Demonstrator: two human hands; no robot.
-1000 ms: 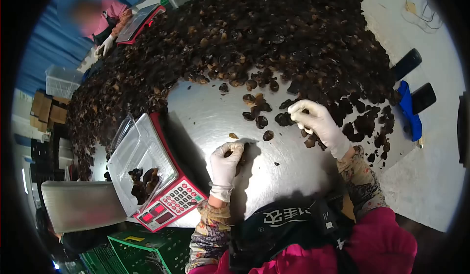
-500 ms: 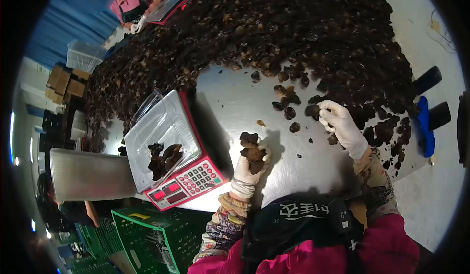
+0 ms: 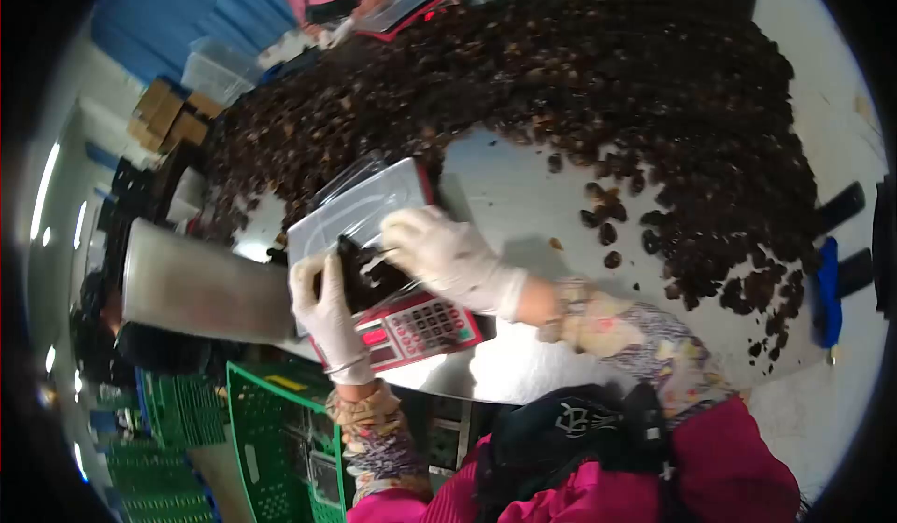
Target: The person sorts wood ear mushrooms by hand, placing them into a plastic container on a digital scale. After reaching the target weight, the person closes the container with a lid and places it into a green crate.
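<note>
Over the red-framed scale (image 3: 439,325), both my gloved hands meet at a clear plastic tray holding dark wood ear mushrooms (image 3: 372,278). My left hand (image 3: 327,308) is at the tray's left side, its thumb and fingers apart, beside the dark pieces. Reaching in from the right, my right hand (image 3: 448,257) has its fingers curled together over the tray, close to the mushrooms. Motion blur and the glove hide what, if anything, its fingertips hold. Loose plastic film on the tray partly covers the pieces.
A huge heap of wood ear mushrooms (image 3: 579,75) spreads over the metal table (image 3: 505,205). Stacked clear trays (image 3: 206,280) stand left of the scale, with a green crate (image 3: 280,430) below. Across the table, a person (image 3: 332,0) works beside another scale (image 3: 406,11).
My left hand has gone left to the tray, and the mushrooms it held now seem to be on the scale. My right hand has swung left from the heap's edge to the tray. The view has shifted.
</note>
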